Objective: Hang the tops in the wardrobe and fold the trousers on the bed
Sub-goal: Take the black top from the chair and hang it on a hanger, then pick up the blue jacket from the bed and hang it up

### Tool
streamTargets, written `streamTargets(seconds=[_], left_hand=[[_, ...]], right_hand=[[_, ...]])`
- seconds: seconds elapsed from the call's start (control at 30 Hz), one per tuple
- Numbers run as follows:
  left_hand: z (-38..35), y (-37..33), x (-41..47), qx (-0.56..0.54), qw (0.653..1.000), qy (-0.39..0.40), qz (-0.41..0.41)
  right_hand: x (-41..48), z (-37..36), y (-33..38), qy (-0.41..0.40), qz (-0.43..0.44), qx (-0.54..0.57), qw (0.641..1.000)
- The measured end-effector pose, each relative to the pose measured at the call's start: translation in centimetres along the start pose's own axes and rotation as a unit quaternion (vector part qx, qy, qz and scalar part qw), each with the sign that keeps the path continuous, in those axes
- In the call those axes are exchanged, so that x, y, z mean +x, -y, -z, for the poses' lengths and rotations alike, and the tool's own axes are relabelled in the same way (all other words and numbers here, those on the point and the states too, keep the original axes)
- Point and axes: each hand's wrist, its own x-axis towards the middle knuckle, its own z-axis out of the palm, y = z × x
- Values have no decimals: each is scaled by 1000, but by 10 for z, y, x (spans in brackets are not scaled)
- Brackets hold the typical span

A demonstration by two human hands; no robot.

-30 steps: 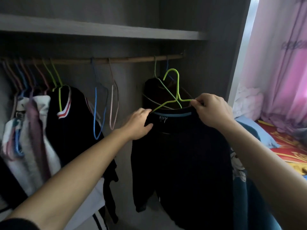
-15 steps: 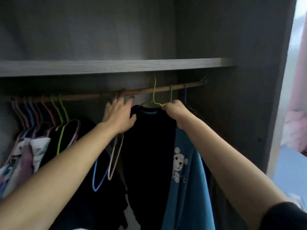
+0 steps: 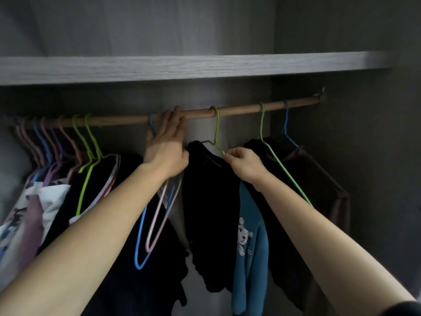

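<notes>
The black top (image 3: 209, 201) hangs on its green hanger (image 3: 217, 128), whose hook sits over the rail (image 3: 239, 110) at twelve o'clock from the collar; this top is, I judge, as good as hung. My right hand (image 3: 243, 165) pinches the hanger's wire at the shoulder, at three o'clock from the collar; letting go is the one bit not yet done here. My left hand (image 3: 167, 144) is at nine o'clock from the top, fingers straight and laid up against the rail, holding nothing; two bare hangers (image 3: 148, 245), one blue and one pink, dangle below it at six o'clock. A blue top (image 3: 250, 236) with a mouse print hangs just beside the black one at four o'clock; a brown garment (image 3: 319, 185) hangs further out at three o'clock; a bunch of other tops (image 3: 98, 179) crowds the rail at nine o'clock. So the hanging looks well along; the bed and the trousers are out of view, and I cannot tell whether any folding is done or how many tops remain.
</notes>
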Motion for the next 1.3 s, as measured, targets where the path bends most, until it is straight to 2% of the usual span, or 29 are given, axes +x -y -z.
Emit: streamTargets(seconds=[0.2,0.33,0.43,0.53,0.67,0.8,0.93,1.07,1.17,1.3], left_hand=[[21,-9,-30,-71,997,-20,19],[21,-21,-88,-111,993,-21,-18],[12,-37,-144,-180,981,-63,-30],[-2,-68,-210,-242,968,-65,-36],[-14,-112,-277,-302,953,-5,-26],[-9,-157,-320,-315,946,59,-50],[2,-205,-337,-301,945,84,-97],[11,-266,-339,-289,945,70,-136],[14,-335,-341,-288,942,65,-158],[21,-454,-361,-330,922,96,-180]], right_hand=[[-55,3,9,-47,82,-98,991],[-109,-1,4,-88,140,-117,979],[-160,-4,-17,-97,157,-146,972],[-229,-6,-53,-100,136,-209,963],[-329,0,-103,-143,67,-248,956],[-399,26,-136,-189,-4,-317,929],[-425,73,-156,-232,-56,-342,909],[-444,126,-182,-268,-57,-345,898],[-472,179,-212,-265,-43,-354,896],[-528,274,-266,-269,-60,-385,880]])
